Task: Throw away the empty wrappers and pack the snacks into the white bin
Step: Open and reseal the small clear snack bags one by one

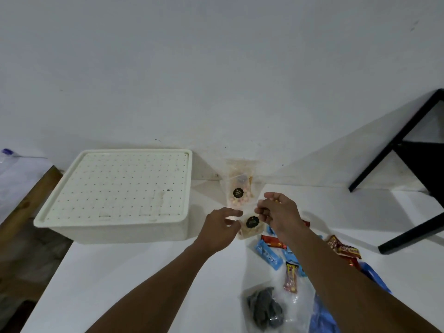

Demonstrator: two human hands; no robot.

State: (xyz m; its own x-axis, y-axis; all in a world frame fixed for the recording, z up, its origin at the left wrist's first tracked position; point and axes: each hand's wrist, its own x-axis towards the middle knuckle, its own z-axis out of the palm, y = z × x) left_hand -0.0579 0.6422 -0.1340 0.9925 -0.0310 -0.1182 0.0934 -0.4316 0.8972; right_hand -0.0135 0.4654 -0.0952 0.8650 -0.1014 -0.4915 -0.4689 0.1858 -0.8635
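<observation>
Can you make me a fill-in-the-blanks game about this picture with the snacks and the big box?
1. The square white plastic bin has its perforated lid ____.
2. The clear snack pouch with a black round sticker sits between the person's two ____.
3. A second clear pouch of pastel candies stands leaning against the ____.
4. The long blue snack wrapper lies on the white ____.

Missing words: on; hands; wall; table
</observation>
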